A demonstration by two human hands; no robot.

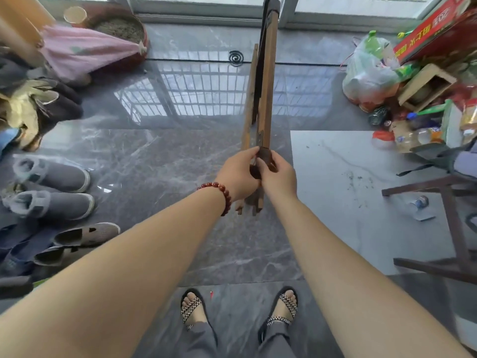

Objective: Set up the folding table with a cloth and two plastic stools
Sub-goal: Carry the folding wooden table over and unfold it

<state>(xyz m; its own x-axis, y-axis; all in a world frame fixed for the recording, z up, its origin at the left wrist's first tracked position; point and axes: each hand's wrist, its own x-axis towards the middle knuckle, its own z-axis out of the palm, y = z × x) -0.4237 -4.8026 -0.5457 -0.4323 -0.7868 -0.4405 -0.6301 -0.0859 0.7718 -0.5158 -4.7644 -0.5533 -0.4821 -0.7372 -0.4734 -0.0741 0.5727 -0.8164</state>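
The folding table (267, 81) is folded flat, brown wood, held edge-on and upright above the grey marble floor, seen as a narrow strip running from the window down to my hands. My left hand (238, 174), with a red bead bracelet on the wrist, grips its near end from the left. My right hand (278, 174) grips the same end from the right. The table's leg ends poke out below my hands. No cloth for the table and no plastic stools show.
Several shoes (51, 187) line the floor at left. A pink fabric cover (85, 50) leans on a basin at far left. Bags, bottles and a red box (438, 27) pile up at right. A dark wooden frame (449, 228) stands near right. My sandalled feet (240, 306) are below.
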